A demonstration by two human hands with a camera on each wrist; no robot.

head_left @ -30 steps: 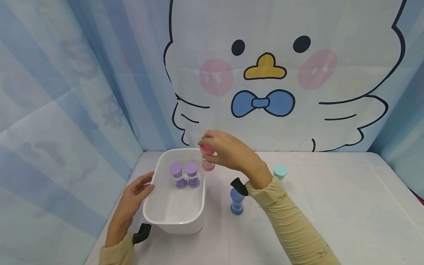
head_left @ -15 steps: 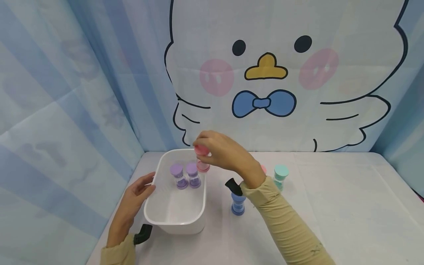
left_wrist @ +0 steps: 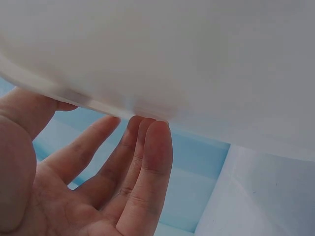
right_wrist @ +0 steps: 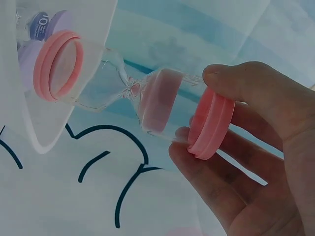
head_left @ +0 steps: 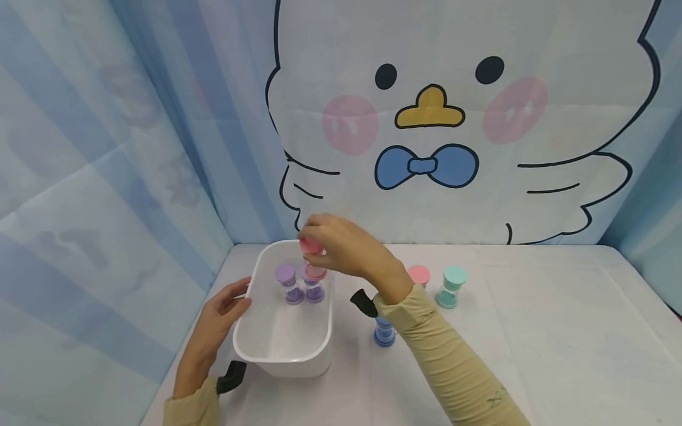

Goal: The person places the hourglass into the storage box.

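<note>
My right hand (head_left: 343, 245) pinches a pink hourglass (right_wrist: 160, 101) by one end cap, over the far right part of a white plastic bin (head_left: 282, 360). In the right wrist view, thumb and fingers grip the near cap, and pink sand lies in the bulb closest to them. Two purple hourglasses (head_left: 289, 287) stand inside the bin; the held one partly overlaps the right-hand one in the head view. My left hand (head_left: 215, 322) touches the bin's left side, its fairly straight fingertips (left_wrist: 157, 140) against the wall in the left wrist view.
On the white table (head_left: 533, 331), right of the bin, are a blue hourglass (head_left: 384, 334) partly behind the right sleeve, another pink hourglass (head_left: 418, 274) and a mint-green hourglass (head_left: 449, 290). A cartoon-printed curtain (head_left: 426, 207) hangs behind.
My right hand has carried the pink hourglass left, from beside the bin's right rim to over its inside. The second pink hourglass has come into view behind the arm. My left hand stays put.
</note>
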